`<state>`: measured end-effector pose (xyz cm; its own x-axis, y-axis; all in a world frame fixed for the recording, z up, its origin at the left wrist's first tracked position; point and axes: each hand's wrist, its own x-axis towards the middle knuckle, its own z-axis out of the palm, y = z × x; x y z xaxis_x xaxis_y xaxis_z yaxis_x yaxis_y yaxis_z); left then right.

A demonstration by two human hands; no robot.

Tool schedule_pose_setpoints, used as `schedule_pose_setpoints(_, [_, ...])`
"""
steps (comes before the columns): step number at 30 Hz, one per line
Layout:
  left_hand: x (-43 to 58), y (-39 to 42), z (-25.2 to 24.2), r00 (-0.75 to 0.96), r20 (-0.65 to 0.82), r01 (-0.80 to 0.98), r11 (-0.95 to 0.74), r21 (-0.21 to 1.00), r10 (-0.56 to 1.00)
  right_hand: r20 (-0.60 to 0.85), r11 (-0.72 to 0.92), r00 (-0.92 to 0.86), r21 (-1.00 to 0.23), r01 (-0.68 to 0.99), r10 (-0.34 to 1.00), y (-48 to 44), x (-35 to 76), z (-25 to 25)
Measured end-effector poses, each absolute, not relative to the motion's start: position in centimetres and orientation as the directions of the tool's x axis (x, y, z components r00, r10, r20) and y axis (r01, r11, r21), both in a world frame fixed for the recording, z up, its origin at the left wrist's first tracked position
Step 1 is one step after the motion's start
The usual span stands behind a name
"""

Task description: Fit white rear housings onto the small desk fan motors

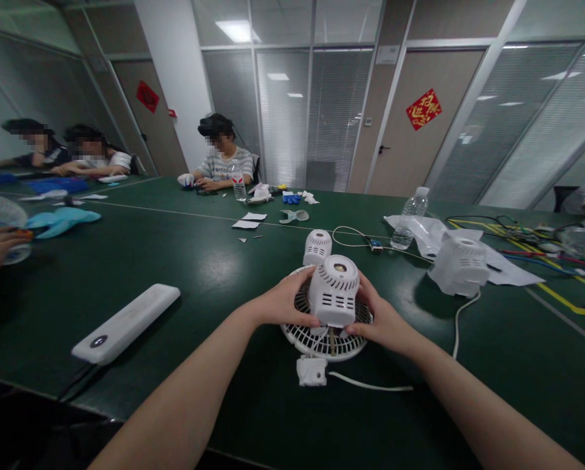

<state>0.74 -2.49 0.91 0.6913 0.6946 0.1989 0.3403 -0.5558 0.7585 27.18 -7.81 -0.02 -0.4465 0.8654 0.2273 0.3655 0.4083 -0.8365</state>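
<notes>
Between my two hands is a white fan motor housing [335, 290] with slotted vents and a round hole on top. My left hand [295, 301] wraps its left side, and my right hand [373, 313] grips the right side. Under it, a round white fan grille [302, 338] lies flat on the green table. Just behind stands a second, smaller-looking white vented housing [318, 247]. In front of the grille sits a small white block [311, 371], and a white cable [371, 386] runs to the right close by. Whether the housing touches the grille is hidden.
A white power bank [126, 323] lies left. To the right are a white fan base [461, 264] with a cable, a water bottle [410, 219] and tangled wires [532, 238]. Light-blue fan blades [62, 220] rest far left, near another person's hand [1, 245]. Other people sit across the table.
</notes>
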Motion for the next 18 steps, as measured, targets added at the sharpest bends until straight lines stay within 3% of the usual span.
schedule_pose_setpoints(8, [0.44, -2.32, 0.55, 0.683, 0.189, 0.344, -0.539, 0.769, 0.706, 0.212, 0.402, -0.514, -0.867, 0.294, 0.832, -7.88, 27.3, 0.28])
schedule_pose_setpoints(18, [0.5, -2.24, 0.38, 0.677, 0.18, 0.341, -0.52, 0.783, 0.714, 0.242, 0.435, -0.47, -0.825, 0.361, 0.849, -7.57, 27.25, -0.28])
